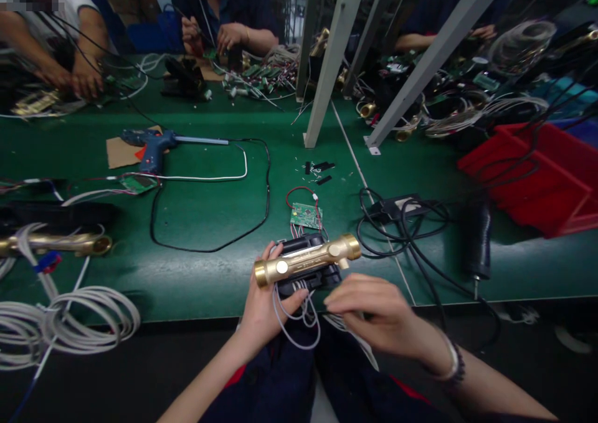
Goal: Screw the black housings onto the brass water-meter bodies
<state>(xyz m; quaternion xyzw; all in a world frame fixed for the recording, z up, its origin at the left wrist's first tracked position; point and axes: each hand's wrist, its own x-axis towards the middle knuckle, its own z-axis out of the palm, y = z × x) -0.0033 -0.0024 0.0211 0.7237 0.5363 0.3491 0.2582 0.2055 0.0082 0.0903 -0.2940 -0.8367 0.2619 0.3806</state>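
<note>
My left hand (264, 304) is wrapped around a black plastic housing (329, 278) with a brass pipe body (308, 260) lying across it, threaded at both ends. Thin grey cable (299, 346) loops down below the housing. A green circuit board (306, 215), with a red wire ending in a white plug, lies just beyond, its wires leading toward the housing. Just right of the housing hovers my right hand (374, 308), its thumb apart from the fingers and nothing visible in it.
A blue glue gun (156, 146) lies on cardboard at the left, beside another board (139, 184). Coiled grey cable (93, 320) and a brass pipe (56, 243) are nearer. To the right are a black-handled screwdriver (477, 242), black cords and a red bin (527, 174). Metal posts (334, 61) rise ahead; co-workers sit opposite.
</note>
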